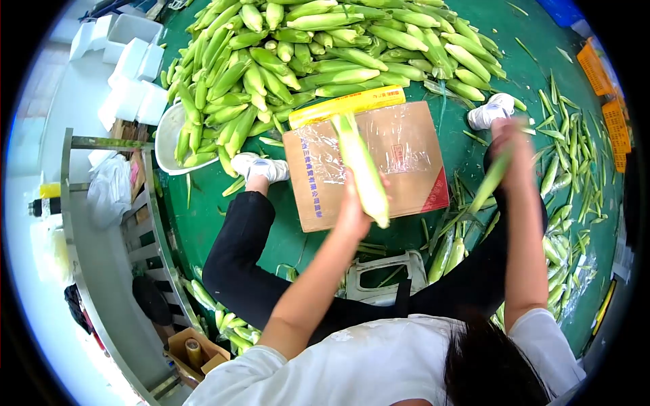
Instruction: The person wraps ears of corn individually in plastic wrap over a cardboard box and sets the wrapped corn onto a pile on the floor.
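Note:
My left hand [353,208] is wrapped round a partly husked ear of corn [360,162], held at a slant above a cardboard box [311,203]. Its pale green inner husk shows along its length. Out to the right, my right hand [513,145] is smeared by motion. A strip of green corn husk [493,179] hangs from it, also blurred. On the far edge of the box lies a flat yellow packet [349,106] with red print.
A big heap of unhusked corn [325,54] covers the floor ahead, spilling into a white tub [166,139] at left. Husk scraps [575,152] and bagged ears [558,247] lie on the right. A metal rack [152,237] stands at left, orange crates [613,125] at far right.

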